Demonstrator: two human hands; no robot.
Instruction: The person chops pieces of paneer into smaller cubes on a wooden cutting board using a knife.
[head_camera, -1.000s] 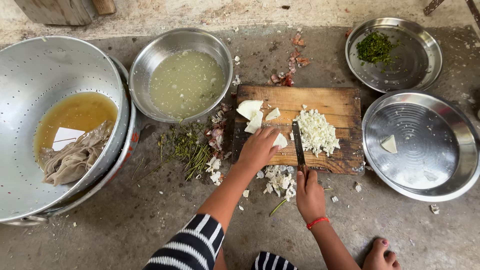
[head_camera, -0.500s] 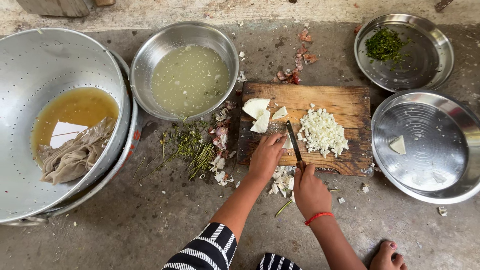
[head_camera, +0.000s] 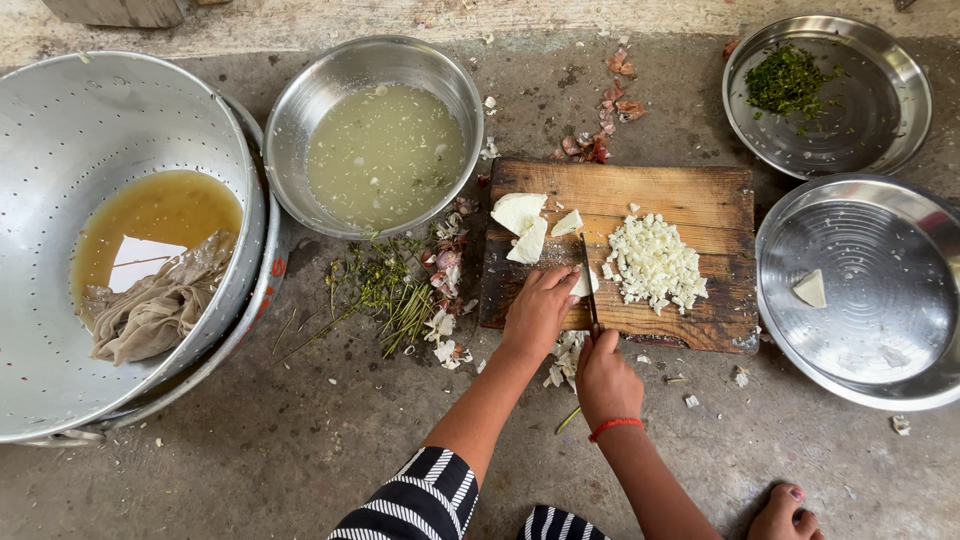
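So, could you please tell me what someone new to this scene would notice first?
Probably the wooden cutting board at centre, where the right hand grips a knife beside a pile of chopped white pieces, while the left hand presses on a white piece at the blade. Next, the big perforated metal colander at left, holding yellowish liquid and a wet cloth.
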